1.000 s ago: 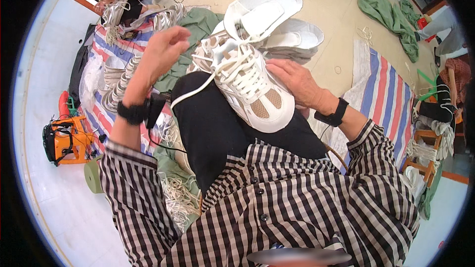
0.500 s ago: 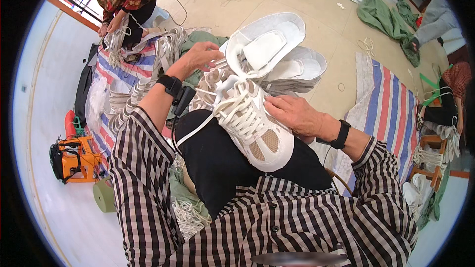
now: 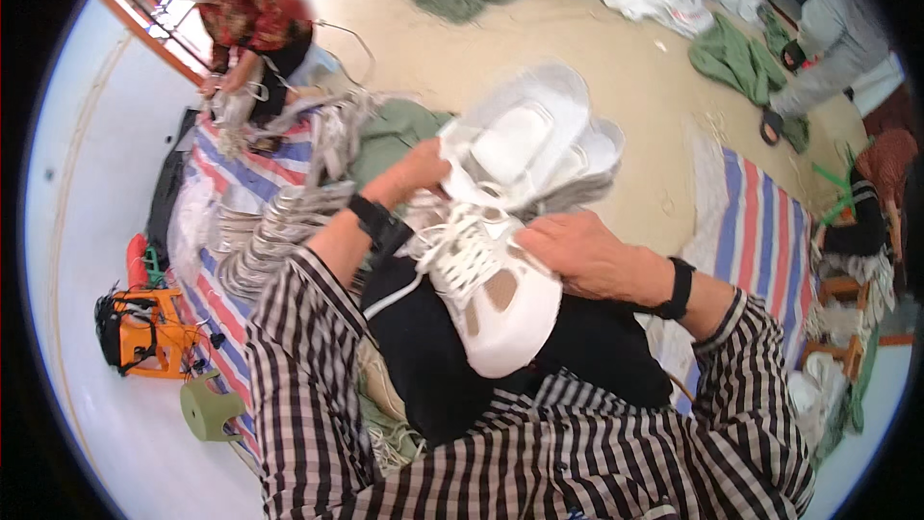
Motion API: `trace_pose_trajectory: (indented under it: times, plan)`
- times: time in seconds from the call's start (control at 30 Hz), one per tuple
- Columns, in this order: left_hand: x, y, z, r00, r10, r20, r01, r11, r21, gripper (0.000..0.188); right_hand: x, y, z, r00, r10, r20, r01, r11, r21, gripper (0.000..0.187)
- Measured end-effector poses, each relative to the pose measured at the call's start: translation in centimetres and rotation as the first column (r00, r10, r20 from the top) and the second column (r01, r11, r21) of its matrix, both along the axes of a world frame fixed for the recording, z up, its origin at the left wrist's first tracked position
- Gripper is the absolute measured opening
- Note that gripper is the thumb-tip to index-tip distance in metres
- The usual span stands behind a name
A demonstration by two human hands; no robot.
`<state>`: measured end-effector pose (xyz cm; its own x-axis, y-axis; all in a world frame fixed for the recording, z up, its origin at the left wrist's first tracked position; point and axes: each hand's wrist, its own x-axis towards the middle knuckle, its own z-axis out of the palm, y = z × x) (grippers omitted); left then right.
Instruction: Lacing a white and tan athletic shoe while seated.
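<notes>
A white lace-up shoe upper [image 3: 510,313] with beige mesh windows lies across my dark-trousered lap, toe toward me. White laces [image 3: 457,255] criss-cross its front, and a loose end trails to the left. My right hand [image 3: 582,255] grips its right side, thumb on top and fingers curled beneath. At its far left edge, my left hand [image 3: 421,170] is closed on the white material; its fingertips are partly hidden. Just beyond, white pale-lined shoe pieces [image 3: 525,125] fan out, blurred. Whether the nearest one is joined to the held upper I cannot tell.
Bundled grey-white strips [image 3: 274,231] lie at left on a striped sheet [image 3: 231,274], near an orange stool [image 3: 154,332] and green stool [image 3: 212,406]. Another striped sheet [image 3: 760,207] lies right. Co-workers are at upper left [image 3: 255,24] and right [image 3: 881,173]; someone stands upper right [image 3: 847,29].
My left hand has come in from the left and closed at the upper's far edge. The upper has shifted toward me with my right hand on it. The view has tilted slightly.
</notes>
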<state>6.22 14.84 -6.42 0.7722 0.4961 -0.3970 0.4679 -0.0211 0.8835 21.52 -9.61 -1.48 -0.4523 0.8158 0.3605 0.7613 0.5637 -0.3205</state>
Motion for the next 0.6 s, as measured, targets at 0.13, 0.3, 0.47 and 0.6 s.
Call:
trace_pose_trajectory:
  times: [0.13, 0.3, 0.47, 0.6]
  plan:
    - [-2.1, -2.3, 1.2, 0.999, 0.044, 0.004, -0.044, 0.954, 0.296, 0.046, 0.4, 1.9, -7.0, 0.55, -0.281, -0.787, -0.086, 0.918, -0.388, 0.021]
    - [-3.5, -6.1, -0.6, 0.998, -0.008, -0.059, 0.038, 0.849, 0.527, 0.055, -0.6, -1.4, -1.4, 0.823, -0.294, -0.485, 0.068, 0.9, -0.431, 0.024]
    - [-6.5, -4.9, -3.8, 0.998, -0.017, 0.066, -0.024, 0.822, 0.568, 0.063, -2.8, -3.8, -1.5, 0.768, -0.12, -0.629, 0.041, 0.99, -0.138, 0.028]
    - [-4.3, -7.2, 0.9, 0.987, 0.151, 0.059, -0.153, 0.988, 0.018, 0.053, -1.9, -7.5, -1.8, 0.983, 0.031, -0.182, -0.037, 0.999, -0.027, 0.027]
